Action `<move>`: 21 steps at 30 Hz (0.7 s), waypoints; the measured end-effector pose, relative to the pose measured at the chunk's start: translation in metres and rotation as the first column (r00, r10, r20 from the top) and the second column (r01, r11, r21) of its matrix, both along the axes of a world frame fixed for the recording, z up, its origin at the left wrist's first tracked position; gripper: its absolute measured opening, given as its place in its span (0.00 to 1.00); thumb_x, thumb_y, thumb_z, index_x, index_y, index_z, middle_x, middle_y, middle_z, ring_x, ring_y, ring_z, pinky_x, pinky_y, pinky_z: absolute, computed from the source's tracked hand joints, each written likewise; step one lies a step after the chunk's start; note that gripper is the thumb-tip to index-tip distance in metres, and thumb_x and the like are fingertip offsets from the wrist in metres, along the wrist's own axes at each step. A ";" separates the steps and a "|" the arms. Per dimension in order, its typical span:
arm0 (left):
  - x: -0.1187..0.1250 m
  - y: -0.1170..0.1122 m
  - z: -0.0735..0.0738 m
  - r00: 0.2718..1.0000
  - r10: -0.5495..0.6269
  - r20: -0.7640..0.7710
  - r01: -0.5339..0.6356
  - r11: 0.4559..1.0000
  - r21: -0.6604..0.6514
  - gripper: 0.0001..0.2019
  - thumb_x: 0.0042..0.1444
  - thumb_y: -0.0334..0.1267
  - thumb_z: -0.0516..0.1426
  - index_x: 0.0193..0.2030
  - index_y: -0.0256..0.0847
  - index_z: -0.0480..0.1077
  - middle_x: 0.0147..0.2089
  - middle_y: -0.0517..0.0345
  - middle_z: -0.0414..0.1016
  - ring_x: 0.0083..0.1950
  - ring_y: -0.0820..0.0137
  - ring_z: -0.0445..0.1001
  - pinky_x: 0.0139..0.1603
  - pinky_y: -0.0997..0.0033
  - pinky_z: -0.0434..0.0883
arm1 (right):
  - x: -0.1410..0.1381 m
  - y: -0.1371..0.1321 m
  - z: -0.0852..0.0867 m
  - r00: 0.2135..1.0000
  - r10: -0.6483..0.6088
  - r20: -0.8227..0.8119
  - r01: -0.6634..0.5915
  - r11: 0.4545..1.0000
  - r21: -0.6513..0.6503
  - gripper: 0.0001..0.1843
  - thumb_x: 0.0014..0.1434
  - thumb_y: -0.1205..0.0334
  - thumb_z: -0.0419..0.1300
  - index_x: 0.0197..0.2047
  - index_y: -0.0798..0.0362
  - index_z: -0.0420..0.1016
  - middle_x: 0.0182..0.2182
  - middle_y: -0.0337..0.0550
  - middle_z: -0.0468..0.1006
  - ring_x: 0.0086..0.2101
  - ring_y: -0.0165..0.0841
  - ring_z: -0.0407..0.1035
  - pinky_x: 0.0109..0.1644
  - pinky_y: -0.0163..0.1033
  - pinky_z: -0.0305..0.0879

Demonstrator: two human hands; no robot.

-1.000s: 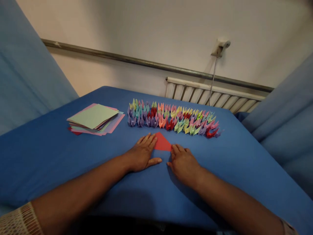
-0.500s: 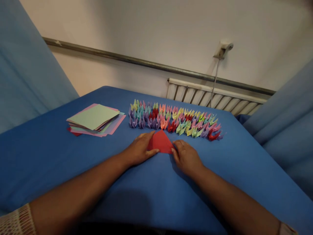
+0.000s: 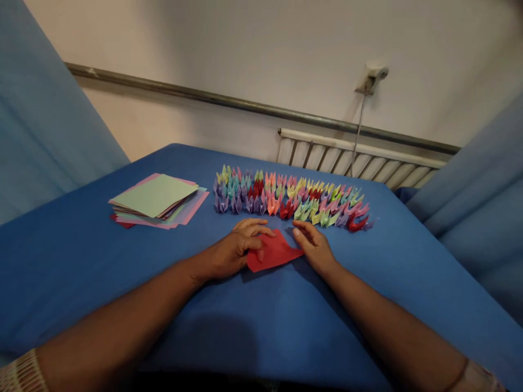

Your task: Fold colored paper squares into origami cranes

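A folded piece of red origami paper is tilted just above the blue sheet in front of me. My left hand grips its left side, with fingers bent over the paper. On the other side, my right hand has its thumb and forefinger slightly apart with nothing visible between them. The paper's right corner reaches the edge of that hand; whether they touch I cannot tell. Just beyond both hands stand rows of small folded paper cranes in many colours.
A stack of coloured paper squares lies at the left on the blue-covered table. Behind it run a metal rail, a radiator and a wall socket with a cord. Blue curtains hang at both sides.
The red paper has turned and lifted off the flat, its lower edge now slanting. My left fingers have curled over it, and my right thumb and forefinger have come off its edge.
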State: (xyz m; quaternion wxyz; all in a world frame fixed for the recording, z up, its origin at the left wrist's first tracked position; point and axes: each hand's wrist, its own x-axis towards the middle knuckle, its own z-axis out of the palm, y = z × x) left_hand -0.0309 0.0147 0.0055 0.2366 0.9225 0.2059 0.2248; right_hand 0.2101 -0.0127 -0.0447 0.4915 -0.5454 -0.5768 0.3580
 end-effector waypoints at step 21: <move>-0.017 0.013 0.002 0.958 0.195 -0.212 -0.187 0.981 0.056 0.20 0.55 0.32 0.58 0.55 0.48 0.70 0.72 0.54 0.53 0.73 0.54 0.44 0.69 0.42 0.48 | 0.004 -0.001 -0.002 0.955 0.280 0.102 -0.267 0.956 -0.125 0.25 0.56 0.68 0.54 0.58 0.48 0.69 0.31 0.37 0.77 0.27 0.28 0.70 0.30 0.34 0.68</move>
